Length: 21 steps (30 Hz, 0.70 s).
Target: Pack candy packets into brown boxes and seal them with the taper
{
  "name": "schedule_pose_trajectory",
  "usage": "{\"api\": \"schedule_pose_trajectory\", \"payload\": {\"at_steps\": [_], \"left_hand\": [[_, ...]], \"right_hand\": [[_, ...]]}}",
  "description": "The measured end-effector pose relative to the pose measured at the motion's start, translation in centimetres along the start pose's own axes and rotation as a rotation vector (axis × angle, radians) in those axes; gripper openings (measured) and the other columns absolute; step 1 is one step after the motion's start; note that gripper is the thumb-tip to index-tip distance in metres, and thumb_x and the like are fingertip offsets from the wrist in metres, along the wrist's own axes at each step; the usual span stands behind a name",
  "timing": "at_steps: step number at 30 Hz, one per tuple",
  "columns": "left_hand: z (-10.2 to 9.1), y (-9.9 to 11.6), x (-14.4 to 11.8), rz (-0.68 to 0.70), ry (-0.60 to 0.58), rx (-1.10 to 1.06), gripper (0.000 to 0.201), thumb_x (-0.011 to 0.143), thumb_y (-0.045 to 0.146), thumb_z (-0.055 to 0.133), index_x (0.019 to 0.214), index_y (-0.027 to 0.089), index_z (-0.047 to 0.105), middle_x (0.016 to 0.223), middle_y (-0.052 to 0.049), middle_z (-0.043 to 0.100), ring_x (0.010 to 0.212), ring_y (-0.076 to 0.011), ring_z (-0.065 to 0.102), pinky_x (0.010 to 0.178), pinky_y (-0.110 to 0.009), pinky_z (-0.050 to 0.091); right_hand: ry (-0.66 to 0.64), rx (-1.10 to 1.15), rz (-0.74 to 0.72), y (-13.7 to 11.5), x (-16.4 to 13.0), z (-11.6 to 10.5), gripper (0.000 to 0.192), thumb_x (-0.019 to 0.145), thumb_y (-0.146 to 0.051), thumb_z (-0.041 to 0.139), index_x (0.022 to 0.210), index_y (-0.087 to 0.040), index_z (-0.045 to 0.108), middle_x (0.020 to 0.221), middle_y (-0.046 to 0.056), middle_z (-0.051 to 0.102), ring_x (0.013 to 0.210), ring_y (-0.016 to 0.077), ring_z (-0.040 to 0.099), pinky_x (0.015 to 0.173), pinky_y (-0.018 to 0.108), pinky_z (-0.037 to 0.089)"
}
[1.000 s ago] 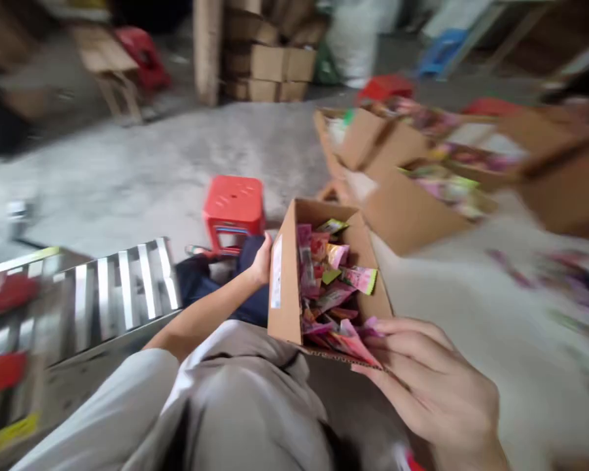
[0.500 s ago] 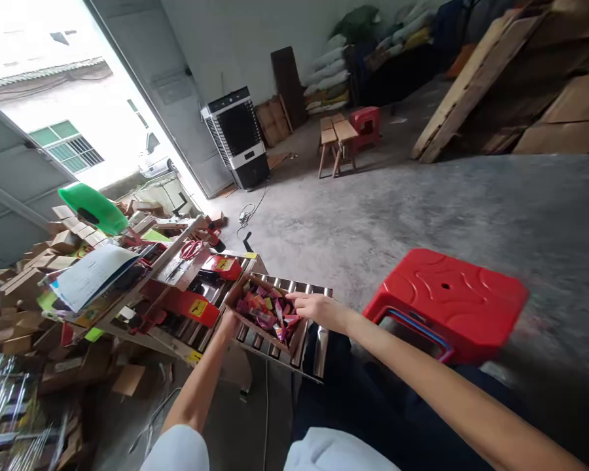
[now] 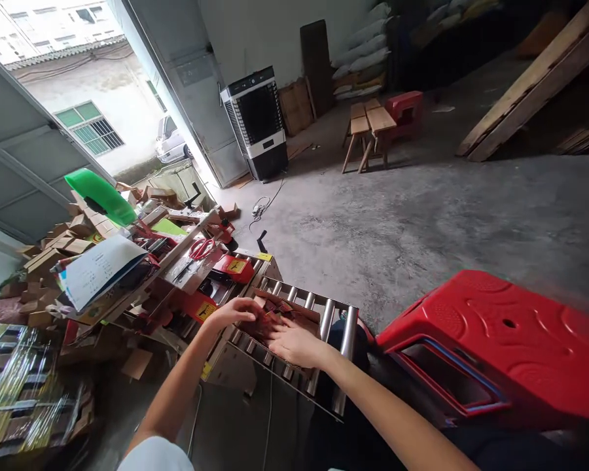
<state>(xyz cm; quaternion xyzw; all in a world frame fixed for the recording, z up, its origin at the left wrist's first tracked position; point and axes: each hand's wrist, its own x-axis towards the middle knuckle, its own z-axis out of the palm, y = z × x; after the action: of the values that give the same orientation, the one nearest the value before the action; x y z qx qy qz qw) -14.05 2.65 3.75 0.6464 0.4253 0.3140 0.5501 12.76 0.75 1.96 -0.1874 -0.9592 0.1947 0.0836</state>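
A small cardboard box sits on the steel roller conveyor in front of me, its brown flaps folded over and a little of the colourful packets inside showing between my hands. My left hand curls over the box's left edge. My right hand lies flat on top of the near flap, fingers spread. Both forearms reach forward from the bottom of the view.
A red plastic stool stands close on my right. Beyond the rollers is a machine with red parts, red-handled scissors, a paper sheet and a green plastic piece. Flattened cartons pile at left. An air cooler and wooden benches stand farther off.
I turned left from the lap and set the box on the rollers. Since half a second ago the open flaps have been folded over and both hands now rest on top.
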Motion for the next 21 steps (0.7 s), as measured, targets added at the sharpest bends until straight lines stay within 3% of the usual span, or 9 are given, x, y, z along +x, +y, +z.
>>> {"api": "schedule_pose_trajectory", "payload": {"at_steps": [3, 5, 7, 10, 12, 15, 18, 21], "left_hand": [[0.1, 1.6, 0.4, -0.12, -0.28, 0.057, 0.063, 0.068, 0.056, 0.083, 0.118, 0.019, 0.07, 0.112, -0.01, 0.07, 0.098, -0.022, 0.063, 0.084, -0.03, 0.047], [0.4, 2.2, 0.4, -0.154, -0.33, 0.09, 0.075, 0.053, 0.05, 0.093, 0.117, 0.02, 0.069, 0.109, -0.009, 0.071, 0.095, -0.0221, 0.064, 0.083, -0.031, 0.049], [0.9, 2.5, 0.3, -0.161, -0.304, 0.117, 0.075, 0.043, 0.041, 0.098, 0.11, 0.019, 0.072, 0.098, -0.009, 0.073, 0.087, -0.0226, 0.066, 0.079, -0.032, 0.051], [1.8, 2.4, 0.4, -0.115, -0.137, 0.16, 0.057, 0.046, 0.04, 0.096, 0.093, 0.017, 0.076, 0.086, -0.009, 0.073, 0.076, -0.0247, 0.067, 0.072, -0.034, 0.052], [2.6, 2.0, 0.8, -0.062, 0.056, 0.252, 0.042, 0.048, 0.039, 0.094, 0.078, 0.017, 0.075, 0.075, -0.007, 0.07, 0.071, -0.0245, 0.066, 0.072, -0.034, 0.051], [4.3, 1.0, 1.7, -0.009, 0.326, 0.367, 0.036, 0.047, 0.032, 0.094, 0.068, 0.018, 0.068, 0.072, -0.005, 0.065, 0.082, -0.0276, 0.064, 0.09, -0.038, 0.047], [5.7, 0.0, 2.3, 0.015, 0.514, 0.423, 0.057, 0.043, 0.024, 0.096, 0.092, 0.017, 0.069, 0.106, -0.012, 0.064, 0.12, -0.0386, 0.052, 0.114, -0.045, 0.026], [6.3, -0.5, 2.5, -0.006, 0.7, 0.692, 0.092, 0.045, 0.027, 0.096, 0.128, 0.014, 0.057, 0.139, -0.022, 0.049, 0.137, -0.0434, 0.036, 0.119, -0.052, 0.013]], "right_hand": [[-0.089, -0.023, -0.004, 1.1, 1.9, 0.8, 0.035, 0.1, -0.022, 0.041, 0.107, -0.019, 0.075, 0.128, 0.011, 0.068, 0.135, 0.028, 0.051, 0.121, 0.058, 0.024], [-0.096, 0.063, -0.001, 1.7, 1.8, 0.9, 0.033, 0.098, -0.02, 0.044, 0.109, -0.019, 0.074, 0.131, 0.011, 0.067, 0.139, 0.0289, 0.047, 0.121, 0.06, 0.021], [-0.04, 0.244, -0.002, 2.2, 1.1, 0.9, 0.034, 0.094, -0.022, 0.05, 0.12, -0.02, 0.071, 0.137, 0.01, 0.063, 0.141, 0.0285, 0.045, 0.122, 0.059, 0.021], [0.245, 0.596, -0.004, 2.2, 0.1, 0.8, 0.039, 0.089, -0.028, 0.056, 0.126, -0.02, 0.067, 0.139, 0.01, 0.061, 0.137, 0.0263, 0.05, 0.118, 0.05, 0.036], [0.481, 0.731, 0.026, 1.7, -0.7, 0.4, 0.033, 0.09, -0.033, 0.055, 0.115, -0.02, 0.071, 0.127, 0.01, 0.069, 0.123, 0.0254, 0.062, 0.105, 0.044, 0.051], [0.763, 0.581, 0.111, 0.6, -2.2, -1.5, 0.028, 0.094, -0.036, 0.051, 0.105, -0.022, 0.073, 0.108, 0.01, 0.074, 0.102, 0.0253, 0.069, 0.095, 0.045, 0.056], [0.938, 0.216, 0.264, 0.1, -3.2, -3.6, 0.032, 0.091, -0.032, 0.057, 0.118, -0.019, 0.067, 0.124, 0.016, 0.067, 0.118, 0.0332, 0.06, 0.108, 0.055, 0.045], [0.813, 0.085, 0.381, 0.3, -3.7, -3.0, 0.05, 0.083, -0.033, 0.07, 0.127, -0.012, 0.06, 0.133, 0.023, 0.06, 0.127, 0.0389, 0.053, 0.111, 0.059, 0.038]]}}
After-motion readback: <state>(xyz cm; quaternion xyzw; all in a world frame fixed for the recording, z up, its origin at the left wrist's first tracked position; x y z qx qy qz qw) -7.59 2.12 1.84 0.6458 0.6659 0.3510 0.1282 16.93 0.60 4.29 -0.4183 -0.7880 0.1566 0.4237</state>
